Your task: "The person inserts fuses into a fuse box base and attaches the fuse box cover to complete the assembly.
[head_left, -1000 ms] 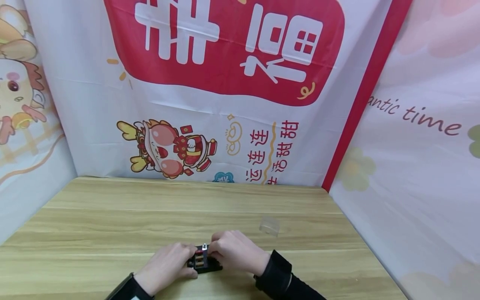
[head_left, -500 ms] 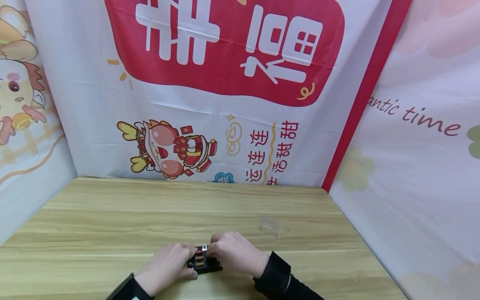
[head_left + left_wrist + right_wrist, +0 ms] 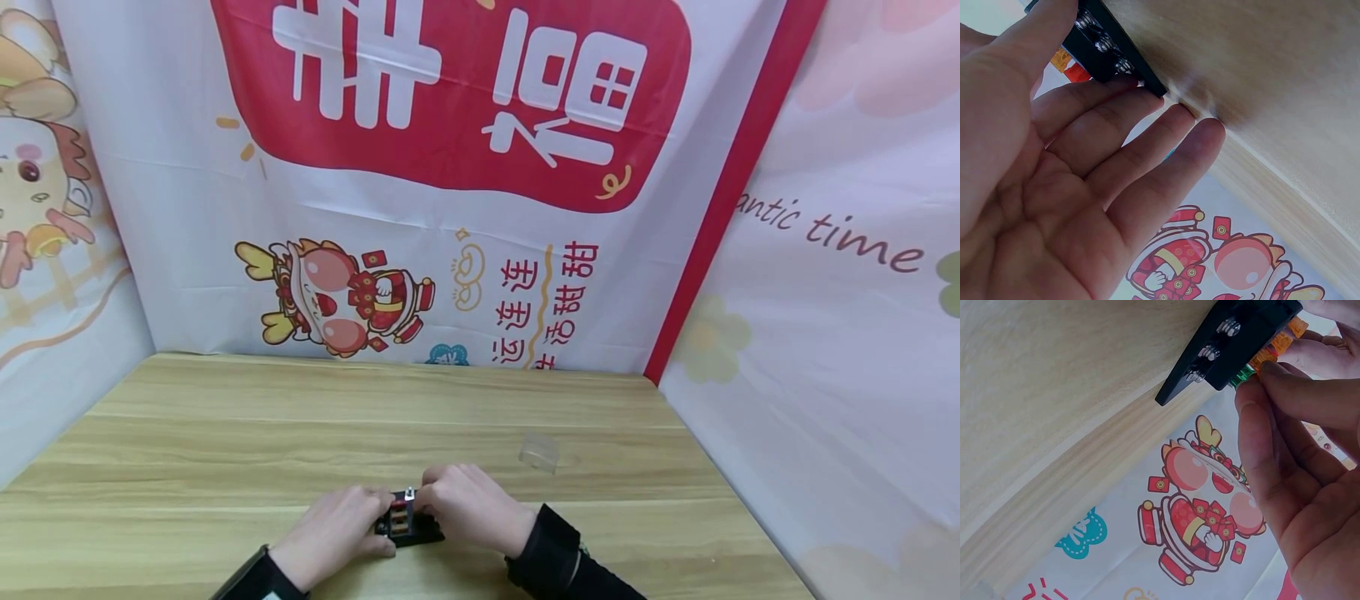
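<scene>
A black electrical block (image 3: 402,533) with brass-coloured strips lies on the table between both hands. My left hand (image 3: 337,527) grips its left end, thumb at the near side and fingers at the far side. Silver screws line its dark base (image 3: 1242,344) in the right wrist view. Orange translucent pieces (image 3: 1282,342) and a green piece (image 3: 1244,376) stick out of the block. With thumb and forefinger, my right hand (image 3: 480,510) pinches a small part at the block's right side, mostly hidden by the fingertips. A red piece (image 3: 1077,73) shows in the left wrist view.
A clear plastic cover (image 3: 539,452) lies on the wood-grain table (image 3: 300,433), beyond and to the right of the right hand. Printed cloth hangings (image 3: 375,208) stand behind the table's far edge and along its sides.
Between one second and half a second ago the right hand shifts very slightly toward me, staying at the block. Left hand, block and clear cover keep their places.
</scene>
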Available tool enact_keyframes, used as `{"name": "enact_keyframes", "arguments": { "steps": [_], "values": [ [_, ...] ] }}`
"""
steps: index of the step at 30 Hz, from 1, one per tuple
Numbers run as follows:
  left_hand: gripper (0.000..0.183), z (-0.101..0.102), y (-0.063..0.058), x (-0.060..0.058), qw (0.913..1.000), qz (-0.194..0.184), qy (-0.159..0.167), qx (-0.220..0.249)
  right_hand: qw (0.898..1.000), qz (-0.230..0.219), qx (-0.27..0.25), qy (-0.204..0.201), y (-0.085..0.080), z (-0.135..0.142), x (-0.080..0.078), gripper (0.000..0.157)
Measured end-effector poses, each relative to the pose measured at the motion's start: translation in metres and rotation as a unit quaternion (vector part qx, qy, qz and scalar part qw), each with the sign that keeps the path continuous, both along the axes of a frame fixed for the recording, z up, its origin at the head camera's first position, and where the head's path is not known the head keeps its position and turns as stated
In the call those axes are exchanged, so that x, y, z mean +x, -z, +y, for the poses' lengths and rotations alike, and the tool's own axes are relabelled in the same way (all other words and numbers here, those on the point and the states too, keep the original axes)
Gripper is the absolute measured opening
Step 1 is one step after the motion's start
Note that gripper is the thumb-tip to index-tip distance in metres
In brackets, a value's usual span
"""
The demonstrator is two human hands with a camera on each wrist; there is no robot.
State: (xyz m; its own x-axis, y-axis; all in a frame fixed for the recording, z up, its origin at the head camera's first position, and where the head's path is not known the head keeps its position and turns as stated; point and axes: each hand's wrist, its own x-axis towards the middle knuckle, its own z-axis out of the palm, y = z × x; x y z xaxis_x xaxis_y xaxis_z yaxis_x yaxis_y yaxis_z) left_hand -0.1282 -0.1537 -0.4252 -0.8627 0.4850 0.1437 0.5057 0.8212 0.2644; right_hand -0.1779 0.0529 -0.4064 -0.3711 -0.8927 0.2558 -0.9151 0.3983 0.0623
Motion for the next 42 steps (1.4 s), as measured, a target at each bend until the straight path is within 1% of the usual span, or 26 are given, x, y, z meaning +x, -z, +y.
{"name": "enact_keyframes", "arguments": {
  "steps": [6,14,19,25,29,35,38,42],
  "values": [
    [0.030,-0.0005,-0.0001,-0.0009,1.0000,-0.003,0.000,0.002,1.000,-0.003,-0.002,0.001,0.0006,-0.0005,-0.0001,0.022],
    [0.030,-0.0014,-0.0010,-0.0027,0.9999,-0.016,-0.001,0.005,1.000,-0.014,-0.012,-0.001,0.0012,-0.0007,-0.0015,0.025],
    [0.030,-0.0018,-0.0020,-0.0031,0.9997,-0.022,0.000,0.007,1.000,-0.013,-0.014,-0.003,0.0006,-0.0008,-0.0018,0.025],
    [0.030,-0.0016,-0.0020,-0.0031,0.9999,-0.011,0.002,0.006,1.000,-0.002,-0.009,-0.003,0.0012,-0.0018,-0.0023,0.026],
    [0.030,-0.0025,0.0000,-0.0032,0.9999,0.001,0.008,0.007,1.000,0.002,-0.004,0.000,0.0021,-0.0035,-0.0029,0.023],
    [0.030,-0.0036,0.0022,-0.0026,0.9995,0.022,0.018,0.010,1.000,-0.031,-0.005,0.005,0.0018,-0.0029,-0.0028,0.019],
    [0.029,-0.0034,0.0015,-0.0026,0.9995,0.021,0.019,0.012,0.999,-0.037,-0.006,0.005,0.0008,-0.0017,-0.0030,0.017],
    [0.029,-0.0024,-0.0004,-0.0029,0.9998,0.010,0.016,0.009,1.000,-0.025,-0.007,-0.001,-0.0007,-0.0001,-0.0031,0.015]
  ]
}}
